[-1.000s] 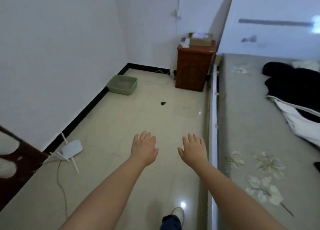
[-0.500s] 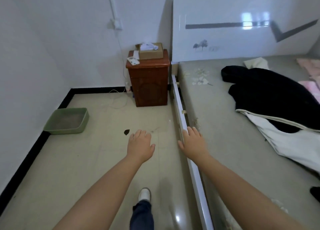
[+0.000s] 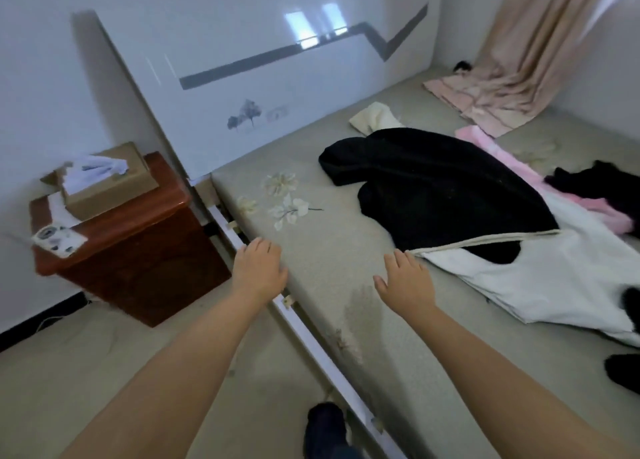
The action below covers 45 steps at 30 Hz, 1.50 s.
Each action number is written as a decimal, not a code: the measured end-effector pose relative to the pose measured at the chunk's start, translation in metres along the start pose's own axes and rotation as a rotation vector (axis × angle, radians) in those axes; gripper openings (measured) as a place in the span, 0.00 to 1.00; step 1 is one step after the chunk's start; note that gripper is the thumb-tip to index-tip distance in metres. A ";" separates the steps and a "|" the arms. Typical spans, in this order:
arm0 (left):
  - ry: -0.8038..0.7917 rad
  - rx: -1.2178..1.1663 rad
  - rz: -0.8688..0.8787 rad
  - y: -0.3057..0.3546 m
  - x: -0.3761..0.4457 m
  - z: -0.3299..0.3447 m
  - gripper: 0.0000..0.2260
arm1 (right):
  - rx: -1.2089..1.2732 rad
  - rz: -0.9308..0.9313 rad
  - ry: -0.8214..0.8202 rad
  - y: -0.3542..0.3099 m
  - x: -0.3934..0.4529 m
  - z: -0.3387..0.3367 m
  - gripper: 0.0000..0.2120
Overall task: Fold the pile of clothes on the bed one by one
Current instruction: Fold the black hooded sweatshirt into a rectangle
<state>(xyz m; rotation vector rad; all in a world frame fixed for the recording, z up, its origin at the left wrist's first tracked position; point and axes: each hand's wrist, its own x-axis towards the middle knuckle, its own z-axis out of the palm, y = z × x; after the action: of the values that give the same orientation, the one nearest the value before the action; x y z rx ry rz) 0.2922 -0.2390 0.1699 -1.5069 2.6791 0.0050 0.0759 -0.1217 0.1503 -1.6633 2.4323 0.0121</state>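
Clothes lie heaped on the bed [image 3: 322, 261] ahead and to the right of the right hand [image 3: 405, 278]: a black garment [image 3: 443, 195] over a white garment [image 3: 554, 278], with pink fabric [image 3: 491, 147] beyond. The right hand is released, fingers straight, its fingertips just beside the white garment's edge. The left hand [image 3: 258, 268] is also released, over the bed's edge. Left of it stands a nightstand [image 3: 138, 251] bearing a tissue box [image 3: 104, 178].

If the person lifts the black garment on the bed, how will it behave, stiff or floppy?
Probably floppy: the black garment lies in soft rumpled folds. It looks thick, so perhaps heavy. Lifting it may drag the white garment, whose edge overlaps it.
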 end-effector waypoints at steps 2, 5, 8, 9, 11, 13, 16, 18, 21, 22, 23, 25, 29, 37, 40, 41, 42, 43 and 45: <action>-0.004 -0.006 0.041 0.000 0.059 0.007 0.16 | 0.012 0.072 -0.025 0.012 0.048 0.003 0.24; -0.045 -0.018 0.084 -0.001 0.137 0.020 0.18 | 0.035 0.138 -0.050 0.020 0.117 0.005 0.25; -0.059 -0.050 0.133 -0.011 0.208 0.032 0.18 | 0.091 0.183 -0.074 0.014 0.182 0.007 0.25; -0.068 -0.072 0.140 -0.016 0.229 0.035 0.17 | 0.105 0.189 -0.089 0.010 0.201 0.008 0.25; -0.084 -0.079 0.172 -0.030 0.277 0.047 0.17 | 0.118 0.197 -0.116 0.001 0.244 0.014 0.25; -0.105 -0.058 0.180 -0.041 0.312 0.059 0.17 | 0.118 0.209 -0.132 -0.004 0.274 0.018 0.25; -0.132 -0.051 0.210 -0.064 0.395 0.096 0.17 | 0.108 0.279 -0.151 -0.008 0.343 0.037 0.25; -0.192 -0.046 0.241 -0.077 0.446 0.127 0.18 | 0.098 0.338 -0.190 -0.010 0.387 0.051 0.25; -0.284 -0.045 0.281 -0.094 0.506 0.180 0.21 | 0.080 0.391 -0.229 -0.012 0.452 0.077 0.26; -0.317 -0.046 0.285 -0.097 0.520 0.197 0.22 | 0.071 0.398 -0.235 -0.014 0.470 0.085 0.26; -0.337 -0.047 0.284 -0.100 0.530 0.213 0.24 | 0.059 0.401 -0.236 -0.013 0.487 0.092 0.26; -0.350 -0.111 0.267 -0.102 0.543 0.239 0.27 | 0.027 0.390 -0.229 -0.009 0.519 0.106 0.28; -0.265 -0.305 0.287 -0.098 0.545 0.270 0.30 | -0.071 0.316 -0.269 0.002 0.556 0.128 0.29; -0.257 -0.331 0.291 -0.100 0.546 0.276 0.31 | -0.009 0.234 -0.415 0.007 0.558 0.136 0.19; -0.274 -0.320 0.277 -0.103 0.545 0.270 0.36 | -0.024 0.241 -0.523 0.014 0.515 0.124 0.19; -0.280 -0.311 0.279 -0.102 0.544 0.269 0.37 | -0.033 0.249 -0.551 0.017 0.496 0.119 0.19; -0.294 -0.306 0.276 -0.099 0.543 0.266 0.36 | -0.041 0.256 -0.571 0.020 0.474 0.116 0.19; -0.309 -0.321 0.275 -0.092 0.540 0.262 0.34 | -0.045 0.265 -0.596 0.022 0.452 0.113 0.19; -0.357 -0.423 0.309 -0.066 0.526 0.249 0.27 | -0.027 0.290 -0.649 0.025 0.405 0.111 0.19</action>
<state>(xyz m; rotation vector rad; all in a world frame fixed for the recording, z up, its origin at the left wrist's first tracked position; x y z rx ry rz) 0.0905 -0.7136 -0.1089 -1.0148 2.6751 0.8179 -0.0722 -0.4730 -0.0274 -1.0650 2.1268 0.5379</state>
